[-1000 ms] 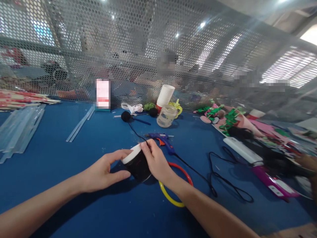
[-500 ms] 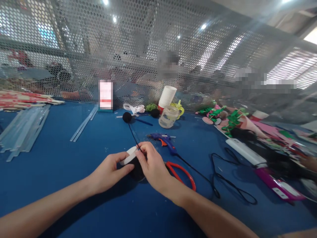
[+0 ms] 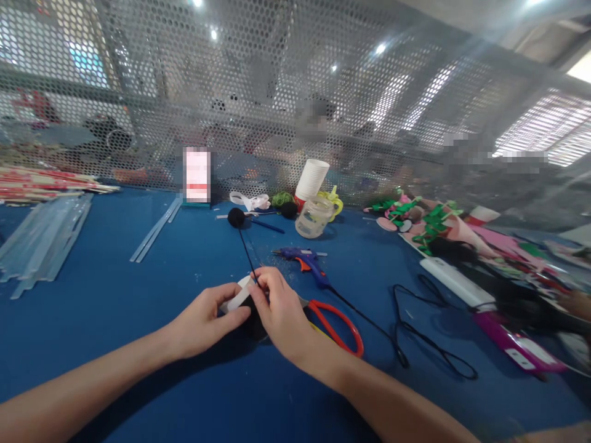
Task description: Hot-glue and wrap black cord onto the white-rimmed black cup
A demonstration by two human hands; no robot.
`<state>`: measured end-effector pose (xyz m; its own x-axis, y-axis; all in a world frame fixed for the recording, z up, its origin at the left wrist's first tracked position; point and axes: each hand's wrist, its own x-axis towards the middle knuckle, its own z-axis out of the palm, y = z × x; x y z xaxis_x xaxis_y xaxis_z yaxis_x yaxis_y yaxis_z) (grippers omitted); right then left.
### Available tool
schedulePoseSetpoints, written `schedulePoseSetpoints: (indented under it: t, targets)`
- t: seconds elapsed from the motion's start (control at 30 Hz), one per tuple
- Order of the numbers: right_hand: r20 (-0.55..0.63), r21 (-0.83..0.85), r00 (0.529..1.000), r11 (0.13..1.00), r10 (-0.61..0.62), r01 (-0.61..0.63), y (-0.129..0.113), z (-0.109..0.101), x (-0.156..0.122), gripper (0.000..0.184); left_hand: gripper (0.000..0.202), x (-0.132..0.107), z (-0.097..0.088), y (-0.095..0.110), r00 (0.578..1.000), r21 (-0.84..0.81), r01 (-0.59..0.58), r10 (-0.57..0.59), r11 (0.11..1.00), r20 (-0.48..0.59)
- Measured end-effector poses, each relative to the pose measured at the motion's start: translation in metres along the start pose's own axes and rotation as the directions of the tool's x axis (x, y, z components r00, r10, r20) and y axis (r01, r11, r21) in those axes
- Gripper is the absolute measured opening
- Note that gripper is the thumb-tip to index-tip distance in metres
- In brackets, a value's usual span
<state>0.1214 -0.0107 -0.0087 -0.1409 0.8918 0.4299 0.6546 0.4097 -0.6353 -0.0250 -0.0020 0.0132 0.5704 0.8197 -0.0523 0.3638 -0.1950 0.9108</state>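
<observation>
My left hand (image 3: 210, 317) is closed around a white paper cup (image 3: 241, 296), thumb and fingers on its side. The lower part of the cup is covered in black yarn (image 3: 255, 326) and partly hidden by my hands. My right hand (image 3: 281, 311) pinches a taut strand of black yarn (image 3: 248, 253) against the cup. This strand runs forward to a black yarn ball (image 3: 236, 218) on the blue table. Scissors with red handles (image 3: 339, 323) lie beside my right wrist, partly covered by it.
A blue glue gun (image 3: 307, 261) lies ahead with its cord trailing right to a power strip (image 3: 457, 282). Behind stand a clear jar (image 3: 314, 216) and stacked paper cups (image 3: 313, 178). Glue sticks (image 3: 50, 234) lie left, a lit phone (image 3: 196, 175) leans against the mesh, craft flowers (image 3: 436, 221) lie right.
My right hand has shifted slightly left and down along the cup with the yarn strand. The yarn ball has barely moved, and my left hand stays nearly still.
</observation>
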Motion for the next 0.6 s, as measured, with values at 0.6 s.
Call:
schedulePoseSetpoints:
  t: [0.6]
  targets:
    - [0.000,-0.509,0.922,0.793,0.388,-0.334,0.062,-0.068,0.041,0.010,0.021,0.001,-0.010,-0.008,0.987,0.222,-0.051,0.083,0.974,-0.137]
